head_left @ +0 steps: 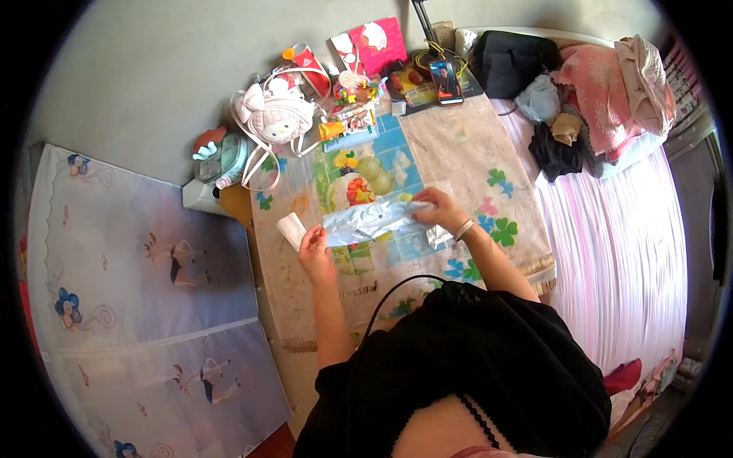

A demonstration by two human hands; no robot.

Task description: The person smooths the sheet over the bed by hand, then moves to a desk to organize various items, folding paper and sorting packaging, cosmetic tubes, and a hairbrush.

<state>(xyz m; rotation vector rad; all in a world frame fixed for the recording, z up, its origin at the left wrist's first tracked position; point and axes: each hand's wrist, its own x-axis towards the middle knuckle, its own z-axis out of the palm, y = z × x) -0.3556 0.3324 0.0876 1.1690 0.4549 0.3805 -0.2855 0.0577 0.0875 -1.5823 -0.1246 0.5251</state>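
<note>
A crinkled light-blue wrapper [370, 220], long and shiny, stretches between both hands above the table. My left hand [314, 250] is closed on its left end, thumb and fingers pinched together. At the other end, my right hand [437, 208] pinches the wrapper's upper right edge; a pale bracelet circles that wrist. A small white folded piece [291, 230] sits right beside my left fingertips; whether they touch it I cannot tell. Below my right hand shows a silvery foil-like piece [438, 236], partly hidden. An orange loop [301, 204] lies above my left hand.
The table [458, 153] has a clover-patterned cover. Along its back stand a white character bag [275, 114], a red cup [311, 69], a pink box [379, 44] and a lit phone [446, 82] on a stand. A bed [611, 252] with piled clothes adjoins the right side.
</note>
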